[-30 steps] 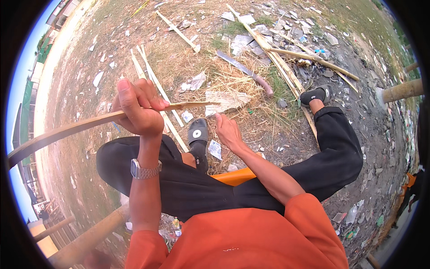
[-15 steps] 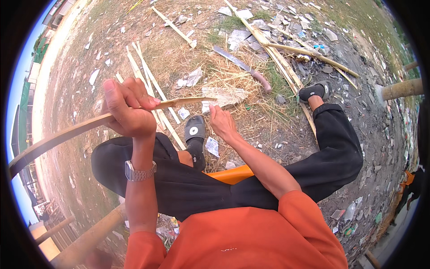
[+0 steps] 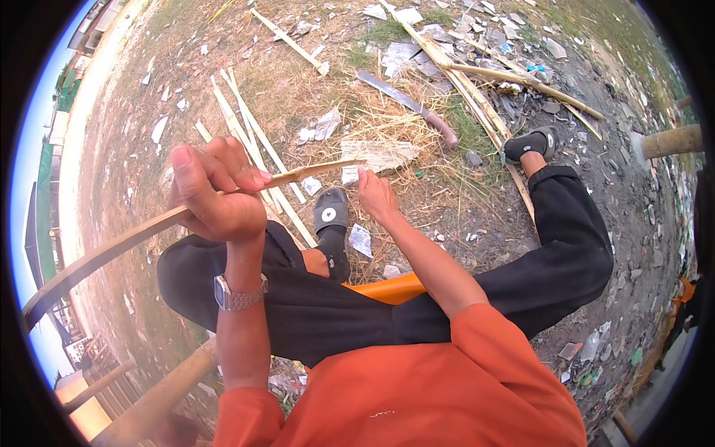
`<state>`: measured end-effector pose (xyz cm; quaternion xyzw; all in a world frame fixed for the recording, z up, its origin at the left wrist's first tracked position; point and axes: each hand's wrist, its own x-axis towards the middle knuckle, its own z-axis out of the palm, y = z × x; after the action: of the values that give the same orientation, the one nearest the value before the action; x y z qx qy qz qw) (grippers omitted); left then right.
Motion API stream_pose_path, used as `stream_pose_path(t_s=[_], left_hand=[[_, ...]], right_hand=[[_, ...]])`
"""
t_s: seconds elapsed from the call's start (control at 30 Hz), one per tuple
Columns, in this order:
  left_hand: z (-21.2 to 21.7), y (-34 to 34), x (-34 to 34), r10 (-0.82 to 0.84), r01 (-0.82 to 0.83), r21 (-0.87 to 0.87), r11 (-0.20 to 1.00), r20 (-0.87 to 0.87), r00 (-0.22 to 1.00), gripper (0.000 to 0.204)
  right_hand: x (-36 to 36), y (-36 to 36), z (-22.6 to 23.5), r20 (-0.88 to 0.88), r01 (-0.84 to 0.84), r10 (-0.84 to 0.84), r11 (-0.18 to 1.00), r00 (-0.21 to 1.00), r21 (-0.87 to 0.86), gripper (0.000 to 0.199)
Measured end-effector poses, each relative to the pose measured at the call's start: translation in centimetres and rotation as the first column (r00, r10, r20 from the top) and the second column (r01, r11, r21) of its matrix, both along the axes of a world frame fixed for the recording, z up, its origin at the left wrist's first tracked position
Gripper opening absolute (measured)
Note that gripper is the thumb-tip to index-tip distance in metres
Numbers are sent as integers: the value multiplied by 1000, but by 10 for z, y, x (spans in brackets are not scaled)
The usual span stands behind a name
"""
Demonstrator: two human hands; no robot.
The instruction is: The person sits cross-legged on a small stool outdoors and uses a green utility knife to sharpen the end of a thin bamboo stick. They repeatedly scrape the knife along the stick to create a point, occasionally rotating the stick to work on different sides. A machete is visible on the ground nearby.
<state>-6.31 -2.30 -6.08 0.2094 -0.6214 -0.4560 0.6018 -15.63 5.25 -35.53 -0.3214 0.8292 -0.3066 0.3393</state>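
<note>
1. Lower in view than half a second ago: the left hand (image 3: pixel 220 195) and outer end of the bamboo strip (image 3: pixel 149 228).
2. It is held above the ground (image 3: pixel 454 212), left fingers closed around it; the right hand (image 3: pixel 377 195) nears its thin tip, grip unclear.
3. Probably light, springy, splintery; best gripped mid-length.

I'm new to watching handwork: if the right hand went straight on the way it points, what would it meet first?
The right hand would probably meet the thin end of the bamboo strip held in the left hand, though depth is unclear and they may already touch.
</note>
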Motion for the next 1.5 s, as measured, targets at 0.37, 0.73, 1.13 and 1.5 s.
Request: stream_pose_path(t_s=[0.37, 0.73, 1.13, 1.5], left_hand=[[3, -4, 3, 47, -47, -43, 998, 13, 999, 48], [0, -8, 2, 72, -71, -58, 996, 13, 997, 49], [7, 3, -6, 268, -258, -106, 960, 95, 959, 57], [3, 2, -3, 225, -216, -122, 969, 58, 973, 56]], right_hand=[[-31, -9, -49, -340, -191, 217, 975, 915, 110, 47], [-72, 29, 5, -330, -67, 85, 996, 940, 65, 44], [31, 20, 175, 102, -116, 168, 915, 980, -386, 33], [31, 21, 152, -48, -96, 85, 945, 995, -312, 29]])
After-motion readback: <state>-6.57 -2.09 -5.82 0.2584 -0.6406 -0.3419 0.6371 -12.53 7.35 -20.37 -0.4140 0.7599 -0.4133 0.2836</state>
